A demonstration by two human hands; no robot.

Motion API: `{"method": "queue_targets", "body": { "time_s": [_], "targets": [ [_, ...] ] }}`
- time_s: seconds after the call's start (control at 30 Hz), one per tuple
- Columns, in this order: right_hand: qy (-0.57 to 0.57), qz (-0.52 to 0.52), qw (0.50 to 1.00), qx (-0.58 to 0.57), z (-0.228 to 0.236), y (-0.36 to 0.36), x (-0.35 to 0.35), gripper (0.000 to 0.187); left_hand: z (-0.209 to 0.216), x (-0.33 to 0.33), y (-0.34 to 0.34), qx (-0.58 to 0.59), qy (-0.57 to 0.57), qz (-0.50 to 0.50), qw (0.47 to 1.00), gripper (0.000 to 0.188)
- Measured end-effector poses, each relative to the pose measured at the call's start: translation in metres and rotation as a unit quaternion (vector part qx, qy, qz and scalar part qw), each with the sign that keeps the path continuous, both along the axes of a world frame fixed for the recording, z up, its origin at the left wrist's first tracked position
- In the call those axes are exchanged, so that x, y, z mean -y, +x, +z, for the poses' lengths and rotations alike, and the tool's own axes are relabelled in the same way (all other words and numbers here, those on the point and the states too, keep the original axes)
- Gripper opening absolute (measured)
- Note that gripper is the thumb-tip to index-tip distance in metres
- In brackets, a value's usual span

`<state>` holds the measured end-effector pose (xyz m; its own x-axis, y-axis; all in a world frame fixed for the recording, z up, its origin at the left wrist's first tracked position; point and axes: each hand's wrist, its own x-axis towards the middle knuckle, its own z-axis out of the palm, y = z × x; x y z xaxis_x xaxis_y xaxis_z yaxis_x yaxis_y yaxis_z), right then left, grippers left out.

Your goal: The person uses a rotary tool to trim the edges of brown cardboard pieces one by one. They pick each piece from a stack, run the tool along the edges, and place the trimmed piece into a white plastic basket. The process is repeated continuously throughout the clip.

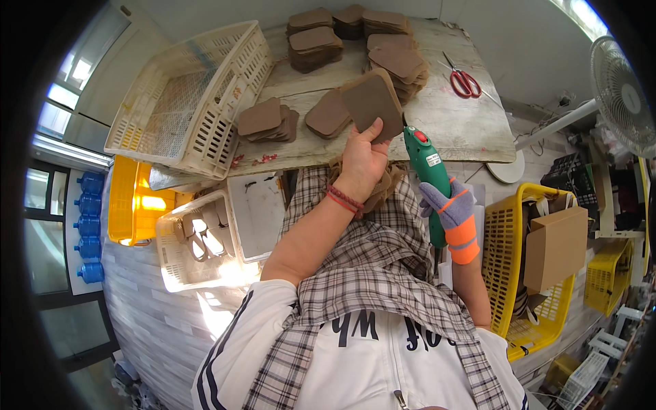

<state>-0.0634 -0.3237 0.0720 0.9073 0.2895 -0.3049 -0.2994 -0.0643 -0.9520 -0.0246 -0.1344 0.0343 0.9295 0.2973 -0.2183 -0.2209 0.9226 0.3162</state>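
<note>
My bare left hand (365, 156), with red bead bracelets at the wrist, pinches the lower corner of a brown rounded-square piece (374, 104) over the table's front edge. A lighter brown rim shows along that piece's side. In my gloved right hand (452, 210) is a green handheld power tool (430, 164) with a red button, its tip close to the piece's right edge. I cannot make out whether they touch. Brown scraps (384, 190) lie on my checked apron. On the table beside my left hand are a small brown pile (328, 115) and a fanned pile (268, 121).
More brown stacks (314, 49) line the back of the table (471, 133). Red-handled scissors (465, 83) lie at right. A white crate (229, 109) covers the table's left end. Below stand a cream basket (171, 263) and a yellow basket (502, 273) with cardboard. A fan (625, 96) is at far right.
</note>
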Motion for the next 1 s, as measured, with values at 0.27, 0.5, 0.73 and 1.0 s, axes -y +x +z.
{"method": "queue_targets", "body": {
  "time_s": [0.27,0.5,0.73,1.0],
  "targets": [
    [-0.003,-0.014,1.0,0.012,0.008,0.003,0.0,0.033,-0.011,0.013,-0.015,-0.001,0.029,-0.053,0.998,0.037],
    [-0.003,-0.01,1.0,0.015,0.011,0.008,0.008,0.032,-0.015,0.008,-0.032,0.009,0.11,-0.099,0.989,0.029],
    [-0.05,0.055,0.997,0.006,0.016,0.006,0.026,0.034,-0.005,-0.05,-0.04,-0.034,0.328,-0.183,0.926,0.031],
    [-0.115,0.114,0.986,0.034,0.022,-0.008,0.024,0.048,0.012,-0.091,-0.048,-0.054,0.509,-0.254,0.82,0.04]
  ]
}}
